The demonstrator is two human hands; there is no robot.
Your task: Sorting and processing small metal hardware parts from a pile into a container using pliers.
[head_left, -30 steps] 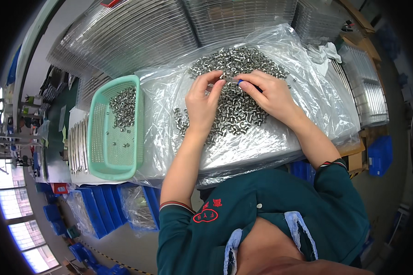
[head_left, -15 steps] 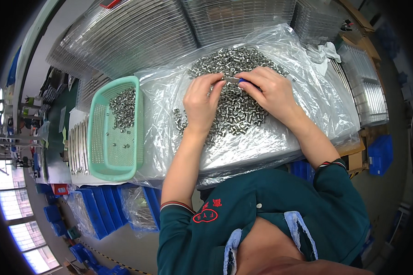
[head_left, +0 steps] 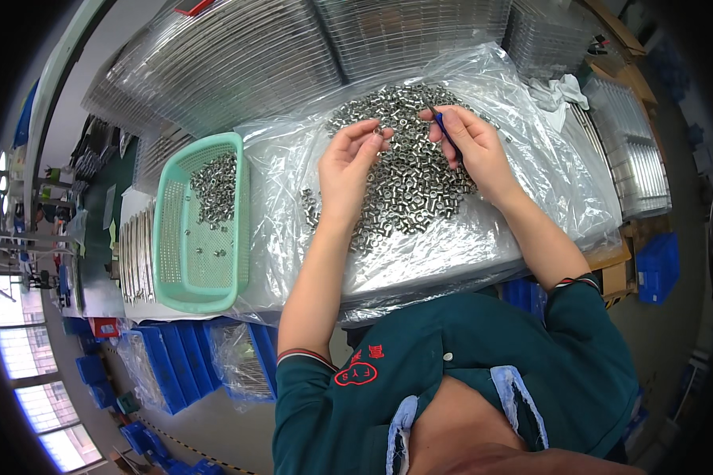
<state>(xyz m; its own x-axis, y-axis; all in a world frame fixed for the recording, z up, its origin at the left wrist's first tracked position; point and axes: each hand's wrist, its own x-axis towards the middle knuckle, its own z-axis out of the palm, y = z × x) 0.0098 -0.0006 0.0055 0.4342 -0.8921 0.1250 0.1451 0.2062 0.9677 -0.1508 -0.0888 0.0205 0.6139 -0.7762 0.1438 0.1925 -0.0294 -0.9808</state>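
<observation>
A large heap of small shiny metal fittings [head_left: 420,190] covers the middle of the plastic sheeting. Over its left side, my left hand [head_left: 347,170] is closed in a pinch around a small metal fitting [head_left: 379,133], mostly covered by the fingertips. Above the heap's right side, my right hand [head_left: 479,154] grips a slim tool with a blue handle [head_left: 445,131] and a thin dark tip pointing away from me; its exact kind is not clear. The two hands are apart. Left of them, a green plastic basket [head_left: 241,229] holds more fittings, mostly towards its far end.
Clear plastic sheeting [head_left: 293,253] covers the work surface. Stacked clear trays [head_left: 238,63] form a wall at the back, with more stacks [head_left: 626,142] at the right. A pale cloth [head_left: 558,91] lies at the far right. Blue bins [head_left: 174,360] stand below at the left.
My hands have drawn apart from where they met over the heap. The right hand's tool has swung from pointing left at the fitting to pointing away from me.
</observation>
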